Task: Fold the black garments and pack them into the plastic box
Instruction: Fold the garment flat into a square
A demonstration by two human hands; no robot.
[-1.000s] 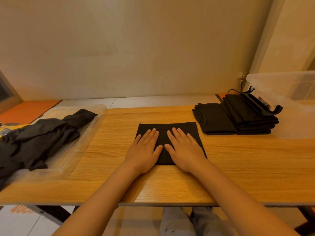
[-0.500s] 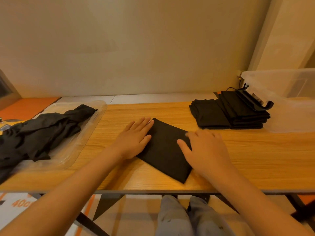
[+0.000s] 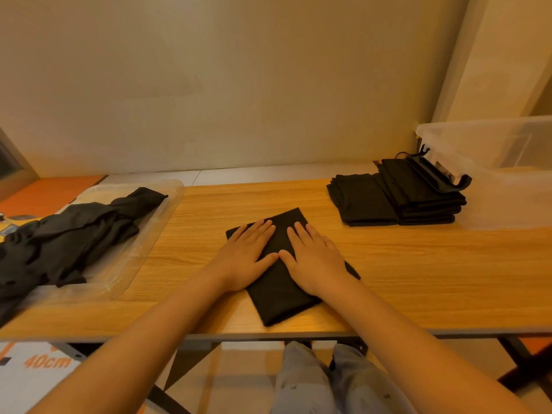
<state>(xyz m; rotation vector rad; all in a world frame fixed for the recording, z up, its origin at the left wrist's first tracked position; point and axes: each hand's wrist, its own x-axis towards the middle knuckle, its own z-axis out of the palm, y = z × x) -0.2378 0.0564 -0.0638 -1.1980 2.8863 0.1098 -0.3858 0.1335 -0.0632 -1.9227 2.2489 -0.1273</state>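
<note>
A folded black garment (image 3: 280, 297) lies turned at an angle on the wooden table (image 3: 418, 273), near its front edge. My left hand (image 3: 246, 258) and my right hand (image 3: 313, 258) both press flat on it, fingers straight, thumbs almost touching. To the far right are two stacks of folded black garments (image 3: 394, 198). Behind them the clear plastic box (image 3: 501, 162) lies on its side, with a black latch at its rim.
A clear plastic lid or tray (image 3: 131, 258) on the table's left end holds a heap of unfolded black garments (image 3: 68, 234) that spills over its left side. A wall stands behind the table. My knees show under the front edge.
The folded garment was square to me, then got turned to a diagonal. Both hands now lie flat on it again, side by side.
</note>
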